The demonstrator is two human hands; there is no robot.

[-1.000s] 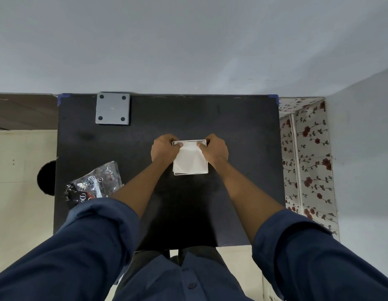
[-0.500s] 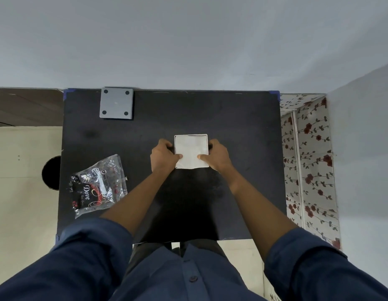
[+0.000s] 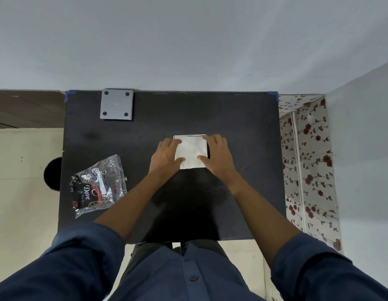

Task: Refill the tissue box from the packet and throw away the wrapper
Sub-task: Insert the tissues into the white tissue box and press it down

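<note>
A pale grey wall point(image 3: 188, 40) rises behind a black table point(image 3: 243, 127), with floral fabric point(image 3: 308, 170) to its right and cream floor point(image 3: 19, 192) to its left. A grey square plate point(image 3: 116, 104) lies at the table's far left. The crinkled Dove wrapper point(image 3: 97, 185) lies near the left edge. Mid-table sits the white tissue box point(image 3: 192, 152), filled with white tissues. The left hand point(image 3: 167, 156) and right hand point(image 3: 218, 156) press flat on it, fingers spread, grasping nothing.
</note>
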